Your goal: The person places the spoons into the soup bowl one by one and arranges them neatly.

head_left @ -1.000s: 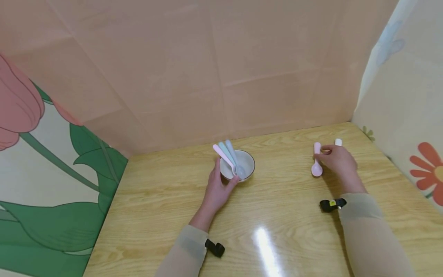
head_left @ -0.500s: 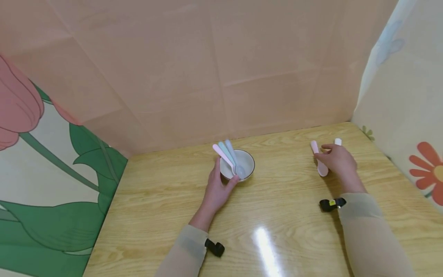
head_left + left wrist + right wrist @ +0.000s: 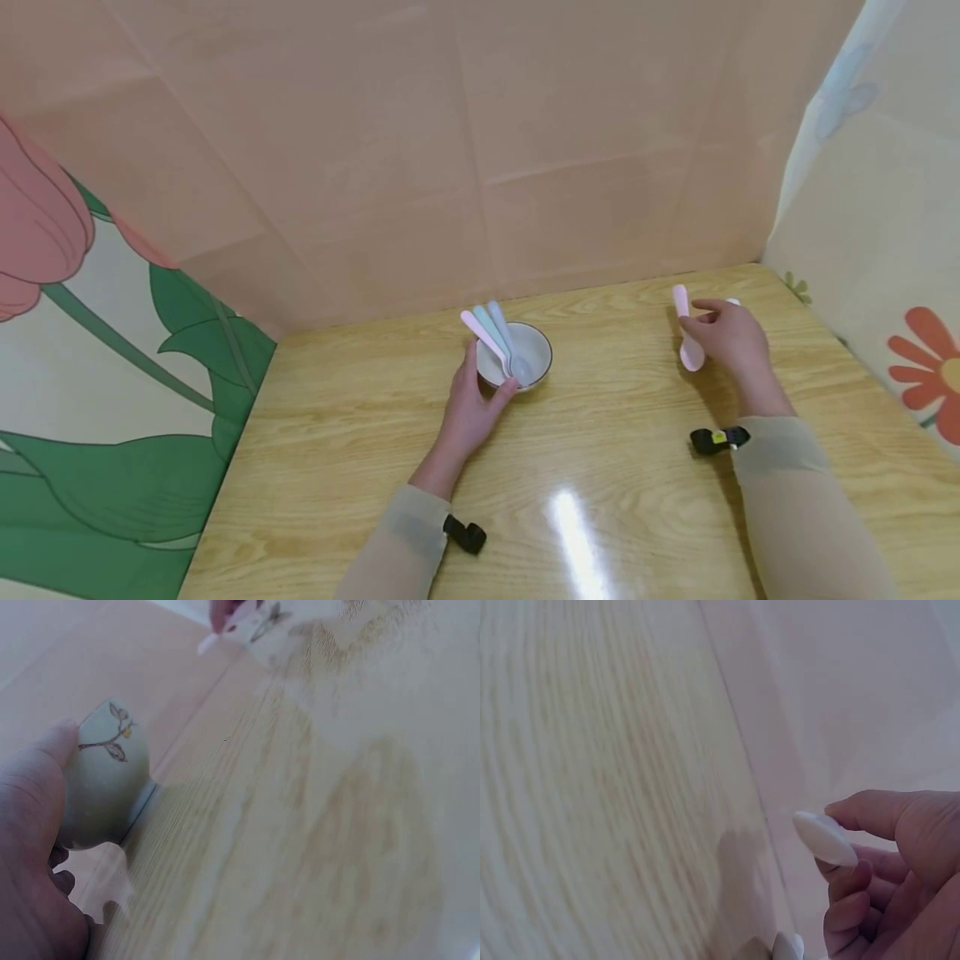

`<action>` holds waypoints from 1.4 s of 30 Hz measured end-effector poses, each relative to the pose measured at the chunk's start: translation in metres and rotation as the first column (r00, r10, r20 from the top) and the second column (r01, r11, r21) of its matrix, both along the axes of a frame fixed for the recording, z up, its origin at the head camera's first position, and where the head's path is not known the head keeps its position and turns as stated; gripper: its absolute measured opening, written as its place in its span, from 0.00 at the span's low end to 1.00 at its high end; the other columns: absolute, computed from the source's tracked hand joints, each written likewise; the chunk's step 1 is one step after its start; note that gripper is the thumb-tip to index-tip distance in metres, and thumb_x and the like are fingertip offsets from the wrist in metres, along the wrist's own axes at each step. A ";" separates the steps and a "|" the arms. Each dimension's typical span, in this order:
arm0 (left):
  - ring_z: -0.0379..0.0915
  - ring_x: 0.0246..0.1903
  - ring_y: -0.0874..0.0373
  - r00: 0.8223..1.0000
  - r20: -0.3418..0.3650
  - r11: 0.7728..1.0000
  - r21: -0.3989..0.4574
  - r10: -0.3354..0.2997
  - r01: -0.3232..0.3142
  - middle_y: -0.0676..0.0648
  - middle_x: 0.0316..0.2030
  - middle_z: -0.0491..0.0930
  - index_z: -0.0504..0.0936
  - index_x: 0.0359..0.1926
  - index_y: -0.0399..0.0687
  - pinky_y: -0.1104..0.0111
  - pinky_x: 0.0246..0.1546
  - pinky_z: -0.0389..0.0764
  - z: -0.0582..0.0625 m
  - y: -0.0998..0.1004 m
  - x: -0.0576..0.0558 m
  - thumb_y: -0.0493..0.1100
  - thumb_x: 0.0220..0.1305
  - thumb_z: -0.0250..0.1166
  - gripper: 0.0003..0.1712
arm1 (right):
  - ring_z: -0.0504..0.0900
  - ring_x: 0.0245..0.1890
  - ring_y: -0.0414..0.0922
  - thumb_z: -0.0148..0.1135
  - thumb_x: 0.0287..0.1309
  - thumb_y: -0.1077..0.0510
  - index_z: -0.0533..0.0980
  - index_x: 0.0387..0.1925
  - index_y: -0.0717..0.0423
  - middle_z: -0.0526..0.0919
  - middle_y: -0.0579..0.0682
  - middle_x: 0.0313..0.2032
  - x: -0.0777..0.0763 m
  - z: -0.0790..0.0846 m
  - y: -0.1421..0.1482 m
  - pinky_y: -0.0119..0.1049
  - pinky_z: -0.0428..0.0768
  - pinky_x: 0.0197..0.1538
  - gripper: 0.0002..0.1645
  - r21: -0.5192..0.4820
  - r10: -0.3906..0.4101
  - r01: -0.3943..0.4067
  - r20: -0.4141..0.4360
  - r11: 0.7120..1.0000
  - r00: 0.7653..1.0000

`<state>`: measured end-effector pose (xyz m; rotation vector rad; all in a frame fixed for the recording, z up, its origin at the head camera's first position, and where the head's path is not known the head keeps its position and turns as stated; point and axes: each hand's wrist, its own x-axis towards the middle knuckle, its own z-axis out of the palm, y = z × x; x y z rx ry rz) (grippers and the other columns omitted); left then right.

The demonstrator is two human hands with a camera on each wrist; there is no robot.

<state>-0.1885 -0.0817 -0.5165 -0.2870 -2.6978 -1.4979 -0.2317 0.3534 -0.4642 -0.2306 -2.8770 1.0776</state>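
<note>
A small white bowl with a dark rim [image 3: 537,346] stands mid-table, painted with a leafy sprig on its outer wall. My left hand [image 3: 471,415] grips its near left side, thumb at the rim. Leaning in the bowl are a pink spoon [image 3: 480,327], a mint spoon [image 3: 489,327] and a pale blue spoon [image 3: 501,327]. Over at the right, my right hand [image 3: 733,340] pinches another pink spoon [image 3: 692,355] between thumb and fingers, its handle pointing to the back. That spoon's head [image 3: 825,838] shows pale in the right wrist view, above the table.
Behind the right hand a white handle end [image 3: 733,301] peeks out, mostly hidden. A pale rounded tip [image 3: 787,946] shows below that hand in the right wrist view. The wooden table [image 3: 360,425] meets a pinkish backdrop [image 3: 375,208] at the back and a flower-printed wall [image 3: 862,250] at right.
The pink spoon at right has turned within the right hand's fingers and risen off the table, shifting toward the back. The left hand and the bowl have stayed in place.
</note>
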 end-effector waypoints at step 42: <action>0.50 0.84 0.42 1.000 -0.018 1.000 -0.004 -0.018 0.018 0.39 0.86 0.54 0.40 0.91 0.53 0.45 0.82 0.57 0.004 0.004 0.006 0.67 0.76 0.68 0.62 | 0.82 0.36 0.40 0.68 0.79 0.56 0.76 0.75 0.62 0.87 0.66 0.48 -0.016 0.053 -0.129 0.29 0.82 0.39 0.30 -0.416 0.199 -0.287 -0.243 0.863 0.949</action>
